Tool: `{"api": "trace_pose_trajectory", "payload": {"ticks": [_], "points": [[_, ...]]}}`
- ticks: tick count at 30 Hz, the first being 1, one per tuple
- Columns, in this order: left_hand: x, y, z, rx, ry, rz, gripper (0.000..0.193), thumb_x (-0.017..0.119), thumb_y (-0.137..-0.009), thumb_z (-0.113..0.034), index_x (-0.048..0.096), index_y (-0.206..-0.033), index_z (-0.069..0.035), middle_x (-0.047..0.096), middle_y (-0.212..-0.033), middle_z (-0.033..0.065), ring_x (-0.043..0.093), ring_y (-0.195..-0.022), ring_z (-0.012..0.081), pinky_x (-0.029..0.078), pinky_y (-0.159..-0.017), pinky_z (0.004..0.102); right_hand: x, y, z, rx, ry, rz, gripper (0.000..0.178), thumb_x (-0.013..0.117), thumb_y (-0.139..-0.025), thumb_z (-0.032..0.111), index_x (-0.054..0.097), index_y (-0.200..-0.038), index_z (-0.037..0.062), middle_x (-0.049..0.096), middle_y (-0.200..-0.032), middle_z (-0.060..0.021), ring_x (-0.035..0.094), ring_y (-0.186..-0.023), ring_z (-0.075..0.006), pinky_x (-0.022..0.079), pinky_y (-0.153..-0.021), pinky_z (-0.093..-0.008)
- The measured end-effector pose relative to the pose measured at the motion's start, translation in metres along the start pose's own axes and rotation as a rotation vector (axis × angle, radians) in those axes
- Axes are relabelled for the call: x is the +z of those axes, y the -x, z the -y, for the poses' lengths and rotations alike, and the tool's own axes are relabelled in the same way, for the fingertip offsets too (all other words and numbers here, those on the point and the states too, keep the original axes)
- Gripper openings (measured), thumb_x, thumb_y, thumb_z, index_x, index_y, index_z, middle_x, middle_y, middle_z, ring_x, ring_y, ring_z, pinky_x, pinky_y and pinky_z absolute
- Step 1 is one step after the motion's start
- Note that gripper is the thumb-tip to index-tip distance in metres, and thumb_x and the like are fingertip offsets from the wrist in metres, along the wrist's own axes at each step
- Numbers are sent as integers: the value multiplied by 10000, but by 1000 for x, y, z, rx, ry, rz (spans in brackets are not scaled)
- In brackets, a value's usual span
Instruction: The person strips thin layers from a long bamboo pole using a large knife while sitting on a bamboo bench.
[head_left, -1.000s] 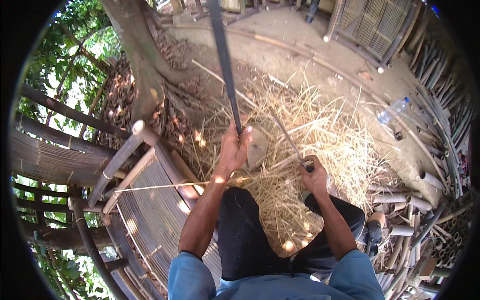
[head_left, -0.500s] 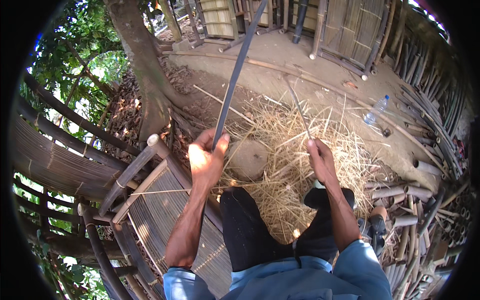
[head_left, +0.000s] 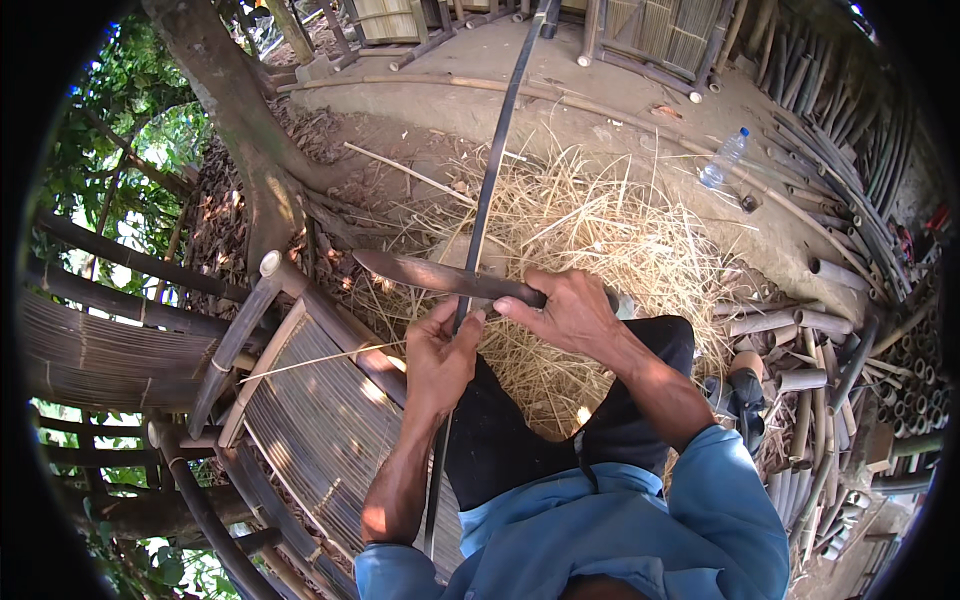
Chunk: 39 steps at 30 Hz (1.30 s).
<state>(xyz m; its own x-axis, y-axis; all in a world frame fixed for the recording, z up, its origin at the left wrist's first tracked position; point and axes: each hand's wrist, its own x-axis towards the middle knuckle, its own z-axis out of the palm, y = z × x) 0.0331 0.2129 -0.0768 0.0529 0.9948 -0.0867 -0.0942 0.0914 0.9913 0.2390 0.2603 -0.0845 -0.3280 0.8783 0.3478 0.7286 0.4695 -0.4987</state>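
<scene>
My left hand is closed round a long, narrow dark strip, which looks like split bamboo. It rises away from me past the top of the view, and its lower part runs down beside my left forearm. My right hand grips the handle of a machete, whose broad brown blade points left. The blade lies across the strip just above my left fingers. A pale, round chopping block shows partly behind the blade and strip.
A heap of pale shavings covers the ground ahead of my knees. On my left stands a slatted bamboo bench, near a tree trunk. Cut bamboo pieces lie at the right, with a plastic bottle beyond.
My right hand has swung the machete from pointing away to lying across the strip, coming close to my left hand. The strip now leans further right at its top, and the view has shifted.
</scene>
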Motion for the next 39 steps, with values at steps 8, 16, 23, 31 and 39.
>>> {"api": "trace_pose_trajectory", "payload": {"ticks": [8, 16, 23, 31, 39], "points": [[3, 25, 4, -129, 76, -51, 261, 633, -978, -68, 648, -1233, -18, 430, -607, -86, 335, -431, 12, 229, -390, 206, -4, -6, -32, 231, -3, 7, 596, 569, -967, 596, 745, -851, 38, 622, -544, -151, 664, -511, -277, 532, -511, -417], [-7, 77, 4, -249, -116, -79, 285, 701, -928, -29, 664, -1206, 23, 539, -615, -69, 428, -459, 9, 282, -412, 203, -27, -40, -89, 226, 2, 64, 844, 392, -923, 809, 757, -886, 49, 533, -476, -25, 539, -427, -187, 466, -441, -413], [-44, 148, 13, -518, 157, -60, 192, 732, -897, -7, 713, -1083, 38, 558, -582, -23, 428, -436, 29, 264, -396, 232, -117, -92, -223, 658, 18, -240, 855, 460, -920, 774, 707, -1136, -15, 644, -646, -155, 632, -602, -222, 531, -572, -394], [-14, 52, 4, -251, -66, 36, 265, 579, -1031, -168, 677, -1198, 13, 437, -550, -35, 353, -402, 35, 235, -365, 228, -3, 6, -41, 169, -18, 46, 724, 498, -914, 756, 732, -937, 71, 633, -603, -127, 681, -590, -283, 541, -558, -446], [8, 52, 5, -237, 15, 80, 266, 574, -1032, -124, 637, -1259, 1, 443, -594, -70, 370, -453, 9, 266, -401, 204, 9, 29, -23, -131, -1, -7, 582, 627, -916, 621, 702, -789, 58, 569, -483, -131, 611, -431, -309, 491, -450, -448]]}}
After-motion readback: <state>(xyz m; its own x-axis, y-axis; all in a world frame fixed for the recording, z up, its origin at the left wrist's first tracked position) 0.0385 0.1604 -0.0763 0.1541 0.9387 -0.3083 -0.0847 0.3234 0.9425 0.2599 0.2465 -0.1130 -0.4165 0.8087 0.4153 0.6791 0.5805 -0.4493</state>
